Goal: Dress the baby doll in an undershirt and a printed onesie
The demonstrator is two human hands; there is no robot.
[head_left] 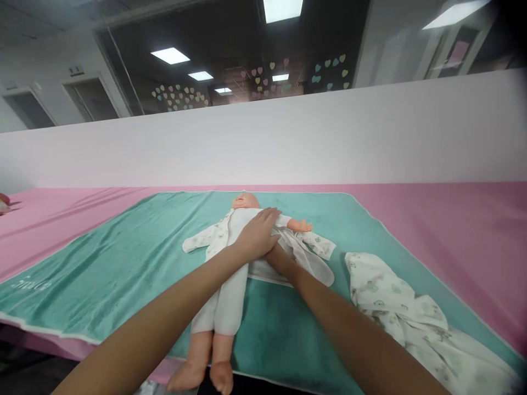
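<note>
A baby doll point(228, 307) in white inner clothing lies on its back, its bald head at the far end and its bare feet toward me. A white printed baby jacket point(212, 236) is spread open around it. One sleeve covers an arm on the left; the doll's other arm point(300, 225) is bare at the right, beside an unfilled sleeve. My left hand point(259, 233) lies flat across the doll's side and chest, fingers stretched out. My right hand point(282, 259) is at the doll's side by the jacket, its fingers hidden behind my left hand.
Beneath the doll is a green blanket point(123, 258) with a pale edge, over a pink padded surface point(444, 219). A crumpled white printed cloth point(395, 302) lies at right. Behind stands a low white wall point(263, 142) with dark glass above.
</note>
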